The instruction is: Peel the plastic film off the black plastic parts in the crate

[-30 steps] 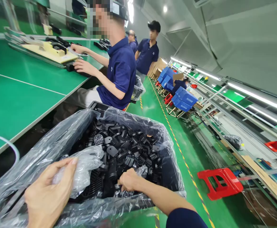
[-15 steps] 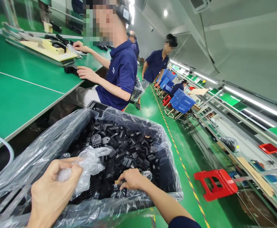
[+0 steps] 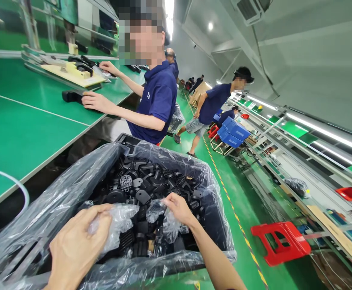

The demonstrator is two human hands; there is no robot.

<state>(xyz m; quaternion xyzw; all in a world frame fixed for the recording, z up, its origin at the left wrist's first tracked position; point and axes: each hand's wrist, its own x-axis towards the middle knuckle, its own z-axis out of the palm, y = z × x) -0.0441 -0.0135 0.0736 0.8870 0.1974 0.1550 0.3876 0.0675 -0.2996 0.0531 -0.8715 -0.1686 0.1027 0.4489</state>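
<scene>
A dark crate (image 3: 215,217) lined with clear plastic holds many black plastic parts (image 3: 152,177). Over its left front part, my left hand (image 3: 81,237) is closed round crumpled clear plastic bags (image 3: 123,219). Further right, above the black parts, my right hand (image 3: 177,207) pinches another thin clear plastic bag (image 3: 170,227), which hangs down from the fingertips. The two hands are apart, with black parts visible between them.
A person in a dark blue shirt (image 3: 160,92) sits at the green table (image 3: 27,121), one hand on a black part (image 3: 71,96). Another person (image 3: 214,102) stands in the aisle. A red stool (image 3: 281,243) lies right of the crate, near metal racks.
My right hand has risen from among the black parts with a clear bag in its fingers. The seated person's near hand has moved left with the black part. The person in the aisle has moved right.
</scene>
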